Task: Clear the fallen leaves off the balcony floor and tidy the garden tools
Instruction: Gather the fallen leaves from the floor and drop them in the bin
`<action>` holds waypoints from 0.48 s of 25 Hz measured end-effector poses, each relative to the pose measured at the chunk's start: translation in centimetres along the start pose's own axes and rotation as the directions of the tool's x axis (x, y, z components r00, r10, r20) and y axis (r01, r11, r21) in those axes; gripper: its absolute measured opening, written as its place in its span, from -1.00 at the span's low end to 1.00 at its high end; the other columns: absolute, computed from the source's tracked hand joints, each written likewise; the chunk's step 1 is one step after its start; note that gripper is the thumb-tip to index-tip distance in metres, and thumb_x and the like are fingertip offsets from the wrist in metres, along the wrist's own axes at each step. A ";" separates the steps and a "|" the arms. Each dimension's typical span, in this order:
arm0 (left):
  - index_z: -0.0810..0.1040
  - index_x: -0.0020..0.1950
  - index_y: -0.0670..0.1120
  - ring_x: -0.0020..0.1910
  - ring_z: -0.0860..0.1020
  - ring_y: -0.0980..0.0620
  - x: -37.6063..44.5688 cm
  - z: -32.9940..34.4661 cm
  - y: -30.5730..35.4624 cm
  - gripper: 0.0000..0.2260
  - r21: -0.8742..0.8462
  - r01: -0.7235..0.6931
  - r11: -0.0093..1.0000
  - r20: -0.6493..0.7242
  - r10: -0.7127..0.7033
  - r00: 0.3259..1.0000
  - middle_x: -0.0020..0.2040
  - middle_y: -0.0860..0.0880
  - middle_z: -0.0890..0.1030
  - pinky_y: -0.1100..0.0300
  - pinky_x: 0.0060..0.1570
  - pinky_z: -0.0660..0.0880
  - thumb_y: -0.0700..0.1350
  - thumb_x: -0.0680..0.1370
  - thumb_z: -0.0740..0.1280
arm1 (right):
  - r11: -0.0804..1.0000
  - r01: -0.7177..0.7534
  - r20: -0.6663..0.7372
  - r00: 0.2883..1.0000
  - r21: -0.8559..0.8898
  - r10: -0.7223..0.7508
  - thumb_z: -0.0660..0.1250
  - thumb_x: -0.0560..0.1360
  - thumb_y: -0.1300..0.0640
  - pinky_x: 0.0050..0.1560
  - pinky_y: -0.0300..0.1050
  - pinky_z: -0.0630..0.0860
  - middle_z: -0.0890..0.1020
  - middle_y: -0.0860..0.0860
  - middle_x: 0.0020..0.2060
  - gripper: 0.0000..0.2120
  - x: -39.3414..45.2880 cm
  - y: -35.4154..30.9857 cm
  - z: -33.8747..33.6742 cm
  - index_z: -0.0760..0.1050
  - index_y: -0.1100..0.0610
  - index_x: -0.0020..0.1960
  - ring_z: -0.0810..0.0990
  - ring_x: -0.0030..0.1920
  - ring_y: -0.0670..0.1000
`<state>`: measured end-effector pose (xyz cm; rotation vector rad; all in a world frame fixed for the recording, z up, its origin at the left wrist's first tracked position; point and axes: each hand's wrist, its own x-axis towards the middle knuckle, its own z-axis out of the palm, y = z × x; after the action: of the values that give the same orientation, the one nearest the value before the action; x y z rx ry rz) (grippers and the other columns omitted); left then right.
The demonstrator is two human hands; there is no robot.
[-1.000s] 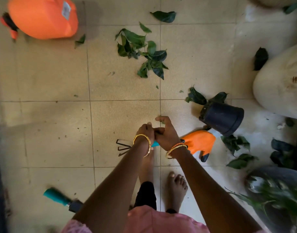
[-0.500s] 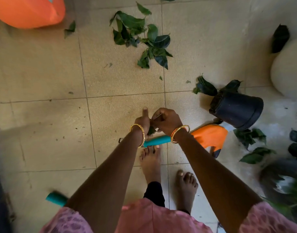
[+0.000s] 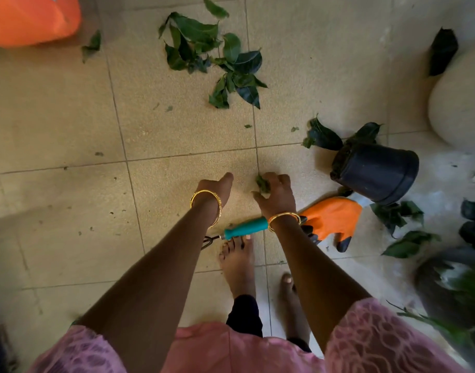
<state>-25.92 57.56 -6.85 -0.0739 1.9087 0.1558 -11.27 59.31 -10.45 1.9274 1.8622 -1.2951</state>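
The right hand (image 3: 275, 193) grasps a small crumpled leaf scrap (image 3: 262, 183), fingers curled round it, low over the tiled floor (image 3: 69, 125). The left hand (image 3: 216, 190) is beside it, apart, holding nothing; its fingers point down at the tile and I cannot tell how far they curl. A teal-handled rake (image 3: 245, 228) lies on the floor under both wrists, just past the toes of one bare foot (image 3: 237, 261), its dark prongs poking out left of the left forearm. An orange glove (image 3: 332, 218) with black claw tips lies to the right of the rake's handle, close to a tipped-over black pot (image 3: 376, 172). A pile of leaves (image 3: 217, 59) sits farther ahead, well apart from the hands, and more leaves (image 3: 397, 214) are scattered round the pot. An orange container (image 3: 29, 18) is at the top left corner
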 end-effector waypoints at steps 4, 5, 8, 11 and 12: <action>0.52 0.23 -0.22 -0.16 0.56 -0.19 -0.9 1.1 0.2 -0.42 0.075 -0.084 0.994 0.074 0.078 0.994 -0.13 -0.22 0.58 0.01 -0.02 0.45 0.26 0.54 0.14 | 0.999 0.019 -0.070 0.997 0.042 -0.016 0.32 0.49 0.28 0.02 -0.03 0.52 0.60 0.19 -0.01 -0.83 0.7 -0.3 0.3 0.58 0.24 0.07 0.59 -0.02 0.17; 0.47 0.28 -0.19 0.08 0.56 -0.29 -0.9 1.4 0.3 -0.38 0.093 -0.102 0.990 0.098 0.093 0.991 0.09 -0.29 0.58 -0.08 0.13 0.46 0.31 0.54 0.11 | 0.990 0.012 -0.068 0.998 0.138 -0.002 0.35 0.48 0.29 0.02 -0.02 0.55 0.64 0.18 -0.07 -0.86 0.4 -0.7 -0.1 0.61 0.24 0.01 0.61 -0.07 0.14; 0.41 0.32 -0.14 0.31 0.43 -0.30 -3.4 2.7 1.0 -0.40 0.131 -0.176 0.976 0.154 0.156 0.976 0.29 -0.29 0.48 -0.14 0.27 0.38 0.31 0.56 0.03 | 0.882 -0.017 0.041 0.999 0.471 -0.002 0.37 0.45 0.33 -0.05 -0.02 0.62 0.68 0.13 -0.19 -0.90 -1.4 -2.4 -2.6 0.63 0.23 -0.06 0.66 -0.18 0.07; 0.54 0.20 -0.25 0.15 0.53 -0.26 -4.4 3.6 2.6 -0.45 0.127 -0.215 0.968 0.098 0.203 0.974 0.13 -0.30 0.58 -0.04 0.15 0.44 0.15 0.64 -0.02 | 0.760 -0.166 0.271 0.962 0.628 -0.013 0.29 0.48 0.40 -0.05 -0.16 0.62 0.66 0.15 -0.11 -0.82 -1.5 -3.2 -6.2 0.59 0.28 0.03 0.65 -0.13 0.04; 0.56 0.16 -0.29 0.13 0.54 -0.25 -4.9 3.9 3.1 -0.49 0.094 -0.217 0.972 0.072 0.210 0.975 0.11 -0.30 0.60 -0.02 0.13 0.44 0.08 0.66 0.00 | 0.762 -0.177 0.259 0.966 0.622 0.013 0.28 0.48 0.39 -0.07 -0.25 0.59 0.65 0.16 -0.10 -0.82 -1.0 -3.2 -7.4 0.59 0.28 0.03 0.64 -0.13 0.04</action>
<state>-21.03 61.07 -3.32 0.2041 1.8565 0.2035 -10.53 64.00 -3.85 1.9696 1.2624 -2.2328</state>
